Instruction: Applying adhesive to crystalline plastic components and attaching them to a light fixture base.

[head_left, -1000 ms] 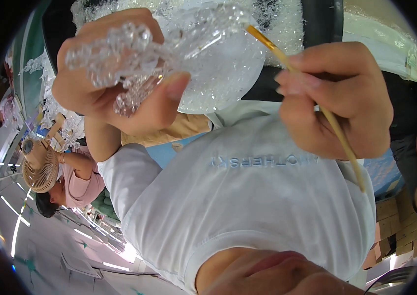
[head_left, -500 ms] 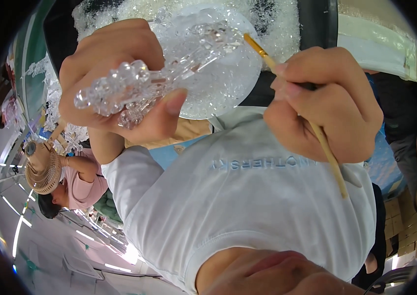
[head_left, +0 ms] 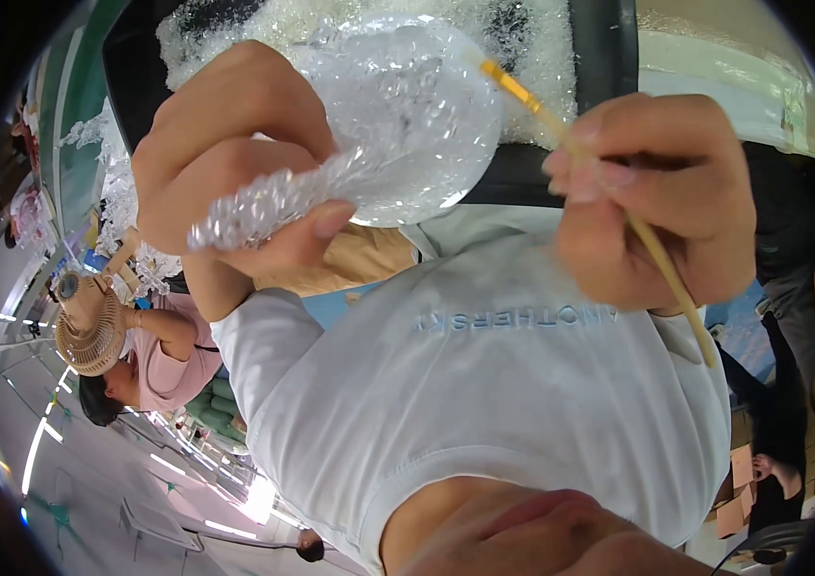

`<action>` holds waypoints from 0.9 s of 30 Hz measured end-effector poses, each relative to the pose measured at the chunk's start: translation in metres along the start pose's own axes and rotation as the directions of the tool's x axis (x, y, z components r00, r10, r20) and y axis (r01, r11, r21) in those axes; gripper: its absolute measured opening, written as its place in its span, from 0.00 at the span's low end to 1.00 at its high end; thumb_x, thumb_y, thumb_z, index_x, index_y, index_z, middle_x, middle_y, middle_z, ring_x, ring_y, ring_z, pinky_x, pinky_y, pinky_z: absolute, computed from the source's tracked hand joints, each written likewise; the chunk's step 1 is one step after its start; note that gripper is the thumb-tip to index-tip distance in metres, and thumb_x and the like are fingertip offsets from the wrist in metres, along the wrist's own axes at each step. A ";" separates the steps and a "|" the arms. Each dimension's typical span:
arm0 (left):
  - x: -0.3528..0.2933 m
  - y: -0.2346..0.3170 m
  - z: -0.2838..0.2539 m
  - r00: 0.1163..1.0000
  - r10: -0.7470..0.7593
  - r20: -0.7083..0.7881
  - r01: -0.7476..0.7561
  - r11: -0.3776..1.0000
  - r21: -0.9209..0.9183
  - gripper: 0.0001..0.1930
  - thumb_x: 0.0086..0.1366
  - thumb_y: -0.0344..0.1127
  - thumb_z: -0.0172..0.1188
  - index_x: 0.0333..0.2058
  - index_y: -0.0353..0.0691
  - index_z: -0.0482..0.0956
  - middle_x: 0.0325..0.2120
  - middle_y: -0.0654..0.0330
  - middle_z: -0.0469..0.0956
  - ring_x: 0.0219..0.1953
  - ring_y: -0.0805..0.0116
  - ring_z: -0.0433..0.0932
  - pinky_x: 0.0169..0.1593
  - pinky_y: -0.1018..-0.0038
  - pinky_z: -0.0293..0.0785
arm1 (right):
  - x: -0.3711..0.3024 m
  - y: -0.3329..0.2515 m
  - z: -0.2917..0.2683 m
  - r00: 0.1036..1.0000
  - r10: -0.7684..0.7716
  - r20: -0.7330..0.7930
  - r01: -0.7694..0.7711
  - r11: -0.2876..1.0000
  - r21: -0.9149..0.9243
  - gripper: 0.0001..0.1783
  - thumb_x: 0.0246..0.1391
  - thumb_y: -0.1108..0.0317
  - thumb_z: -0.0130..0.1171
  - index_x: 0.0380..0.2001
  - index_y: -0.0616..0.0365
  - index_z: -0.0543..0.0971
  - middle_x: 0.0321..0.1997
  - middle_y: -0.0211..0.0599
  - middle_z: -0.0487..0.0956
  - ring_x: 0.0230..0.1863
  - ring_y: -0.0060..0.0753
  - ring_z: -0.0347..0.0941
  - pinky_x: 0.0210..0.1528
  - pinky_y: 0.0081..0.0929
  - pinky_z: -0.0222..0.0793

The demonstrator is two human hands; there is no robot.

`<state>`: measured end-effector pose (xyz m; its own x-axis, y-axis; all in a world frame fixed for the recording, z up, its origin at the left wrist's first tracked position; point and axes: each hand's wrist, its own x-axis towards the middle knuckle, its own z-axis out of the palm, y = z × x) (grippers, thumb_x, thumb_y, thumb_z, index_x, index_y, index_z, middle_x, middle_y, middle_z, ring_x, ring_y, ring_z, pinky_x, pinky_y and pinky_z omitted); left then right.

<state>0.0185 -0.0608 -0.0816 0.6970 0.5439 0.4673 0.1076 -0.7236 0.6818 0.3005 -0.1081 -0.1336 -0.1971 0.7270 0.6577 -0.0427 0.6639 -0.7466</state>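
Left hand (head_left: 235,163) gripped a clear beaded-glass piece (head_left: 369,144), thumb pressed along its knobbly stem. Right hand (head_left: 657,192) pinched a thin yellow stick (head_left: 662,259), tip touching the round globe. White shirt (head_left: 494,384) filled the frame below; straw hat (head_left: 91,326) at left.

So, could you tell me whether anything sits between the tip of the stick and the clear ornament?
Nothing visible does. The right hand holds the thin stick, its tip right at the clear glittery ornament, gripped by the left hand.
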 end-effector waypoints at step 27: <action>-0.091 0.030 -0.039 0.995 -0.082 -0.049 0.085 0.994 0.061 0.22 0.57 0.43 0.75 0.41 0.36 0.77 0.55 0.36 0.68 0.44 0.44 0.84 0.47 0.60 0.83 | 0.014 -0.022 0.037 0.958 0.062 0.279 -0.070 0.997 0.020 0.14 0.37 0.88 0.58 0.32 0.67 0.77 0.37 0.58 0.79 0.24 0.33 0.79 0.26 0.21 0.77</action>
<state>-0.0699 -0.1157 -0.0813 0.6505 0.6215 0.4366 0.2097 -0.6994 0.6832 0.2625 -0.1192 -0.1118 -0.4648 0.6886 0.5565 -0.0484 0.6079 -0.7925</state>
